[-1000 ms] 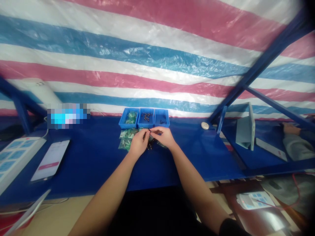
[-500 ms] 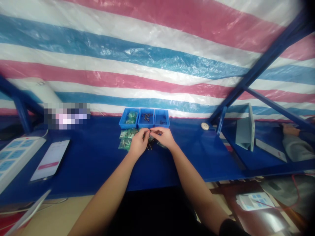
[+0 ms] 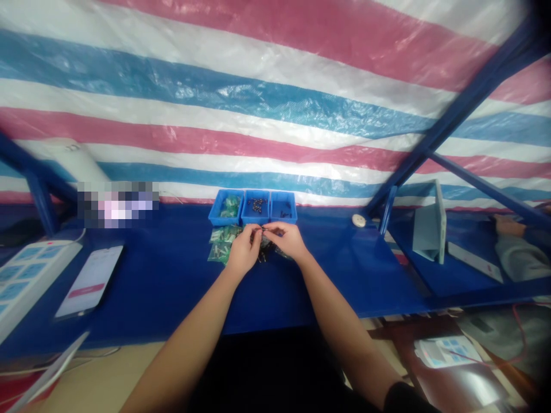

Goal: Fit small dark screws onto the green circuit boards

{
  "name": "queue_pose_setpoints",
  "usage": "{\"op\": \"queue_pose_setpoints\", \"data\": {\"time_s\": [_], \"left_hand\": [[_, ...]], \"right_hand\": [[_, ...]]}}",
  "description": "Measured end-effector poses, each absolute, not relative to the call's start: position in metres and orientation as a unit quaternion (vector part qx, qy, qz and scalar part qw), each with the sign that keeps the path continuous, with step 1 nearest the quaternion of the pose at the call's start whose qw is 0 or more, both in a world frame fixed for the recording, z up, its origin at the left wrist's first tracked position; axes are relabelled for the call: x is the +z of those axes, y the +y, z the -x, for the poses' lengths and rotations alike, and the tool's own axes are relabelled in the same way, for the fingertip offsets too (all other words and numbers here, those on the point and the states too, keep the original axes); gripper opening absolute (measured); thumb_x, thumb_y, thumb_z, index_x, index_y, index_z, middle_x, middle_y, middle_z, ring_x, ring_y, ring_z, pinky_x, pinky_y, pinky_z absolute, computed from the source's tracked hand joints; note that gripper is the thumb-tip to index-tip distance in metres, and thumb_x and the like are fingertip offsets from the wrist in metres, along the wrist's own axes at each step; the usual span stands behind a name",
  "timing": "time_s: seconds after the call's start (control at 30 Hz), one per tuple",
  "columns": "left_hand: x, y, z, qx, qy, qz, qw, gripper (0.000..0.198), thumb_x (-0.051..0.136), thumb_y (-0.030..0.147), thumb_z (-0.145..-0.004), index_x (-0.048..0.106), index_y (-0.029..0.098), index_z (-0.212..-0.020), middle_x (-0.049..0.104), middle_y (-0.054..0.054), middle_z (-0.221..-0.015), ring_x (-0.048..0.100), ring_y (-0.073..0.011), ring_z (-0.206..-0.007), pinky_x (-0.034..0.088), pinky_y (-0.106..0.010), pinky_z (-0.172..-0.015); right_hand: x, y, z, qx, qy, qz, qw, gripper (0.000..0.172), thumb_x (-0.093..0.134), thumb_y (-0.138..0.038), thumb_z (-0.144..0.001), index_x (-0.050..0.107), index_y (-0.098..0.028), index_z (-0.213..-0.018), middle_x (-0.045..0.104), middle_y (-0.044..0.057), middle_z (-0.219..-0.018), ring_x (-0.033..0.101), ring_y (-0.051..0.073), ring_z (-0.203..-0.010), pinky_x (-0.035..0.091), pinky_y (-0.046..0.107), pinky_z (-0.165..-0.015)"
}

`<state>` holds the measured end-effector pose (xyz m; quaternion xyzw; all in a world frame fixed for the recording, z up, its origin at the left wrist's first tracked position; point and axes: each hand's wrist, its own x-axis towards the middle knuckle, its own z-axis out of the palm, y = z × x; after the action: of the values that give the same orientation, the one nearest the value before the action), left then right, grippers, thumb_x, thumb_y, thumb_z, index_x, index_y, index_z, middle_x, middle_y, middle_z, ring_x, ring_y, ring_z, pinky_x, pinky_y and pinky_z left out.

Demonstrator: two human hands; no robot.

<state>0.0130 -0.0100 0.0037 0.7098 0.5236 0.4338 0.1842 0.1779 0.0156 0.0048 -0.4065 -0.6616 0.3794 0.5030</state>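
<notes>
Okay, my left hand (image 3: 244, 250) and right hand (image 3: 287, 241) pinch a tiny dark part (image 3: 260, 229) between clenched fingers (image 3: 271, 231), over green packets (image 3: 222, 245) on the blue surface (image 3: 172, 292), just near three blue bins (image 3: 253, 222).

You see: striped tarpaulin (image 3: 275, 97), pink, white and blue, 12 o'clock | your bench (image 3: 172, 298), deep blue | three plastic trays (image 3: 253, 221), bright blue, 12 o'clock | packets (image 3: 222, 245), green, 12 o'clock | power strip (image 3: 30, 275), white with blue squares, 10 o'clock
</notes>
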Motion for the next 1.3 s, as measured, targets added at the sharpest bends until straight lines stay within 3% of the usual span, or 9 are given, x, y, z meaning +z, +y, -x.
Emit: {"op": "queue_pose_setpoints", "data": {"time_s": [0.2, 0.6, 0.87, 1.0, 1.3], "left_hand": [[0.0026, -0.0091, -0.0135, 0.441, 0.515, -0.713, 0.179, 0.024, 0.045, 0.037, -0.096, 0.060, 0.024, -0.110, 0.069, -0.003, -0.097, 0.065, -0.0164, -0.079, 0.049, -0.027, -0.072], [0.0047, -0.0095, -0.0118, 0.425, 0.520, -0.717, 0.188, 0.027, 0.040, 0.038, -0.098, 0.061, 0.022, -0.100, 0.068, -0.002, -0.083, 0.064, -0.0164, -0.074, 0.047, -0.027, -0.070], [0.0049, -0.0112, -0.0148, 0.452, 0.523, -0.696, 0.192, 0.025, 0.047, 0.038, -0.095, 0.059, 0.023, -0.112, 0.070, -0.001, -0.091, 0.066, -0.0161, -0.076, 0.048, -0.027, -0.071], [0.0051, -0.0108, -0.0147, 0.455, 0.513, -0.704, 0.186, 0.023, 0.047, 0.036, -0.095, 0.060, 0.023, -0.108, 0.069, -0.001, -0.094, 0.065, -0.0151, -0.077, 0.047, -0.026, -0.072], [0.0054, -0.0097, -0.0131, 0.439, 0.518, -0.710, 0.187, 0.024, 0.044, 0.038, -0.096, 0.062, 0.022, -0.100, 0.068, 0.000, -0.083, 0.063, -0.0148, -0.071, 0.046, -0.026, -0.069]], "right_hand": [[0.0056, 0.0156, -0.1781, 0.394, -0.656, 0.403, 0.502, 0.030, 0.072, -0.039, -0.077, 0.074, -0.019, -0.100, 0.075, 0.007, -0.095, 0.071, 0.019, -0.081, 0.057, 0.034, -0.079], [0.0052, 0.0146, -0.1767, 0.410, -0.661, 0.381, 0.500, 0.031, 0.072, -0.037, -0.077, 0.073, -0.018, -0.102, 0.075, 0.007, -0.091, 0.070, 0.018, -0.079, 0.057, 0.032, -0.077], [0.0061, 0.0157, -0.1772, 0.391, -0.643, 0.405, 0.519, 0.029, 0.073, -0.036, -0.076, 0.074, -0.019, -0.099, 0.075, 0.007, -0.096, 0.071, 0.020, -0.085, 0.057, 0.034, -0.082], [0.0069, 0.0151, -0.1770, 0.394, -0.644, 0.403, 0.517, 0.029, 0.074, -0.037, -0.076, 0.074, -0.019, -0.099, 0.075, 0.007, -0.095, 0.071, 0.020, -0.084, 0.057, 0.033, -0.080], [0.0052, 0.0151, -0.1766, 0.394, -0.663, 0.383, 0.509, 0.028, 0.072, -0.035, -0.077, 0.074, -0.019, -0.100, 0.075, 0.007, -0.091, 0.070, 0.018, -0.076, 0.057, 0.031, -0.073]]}}
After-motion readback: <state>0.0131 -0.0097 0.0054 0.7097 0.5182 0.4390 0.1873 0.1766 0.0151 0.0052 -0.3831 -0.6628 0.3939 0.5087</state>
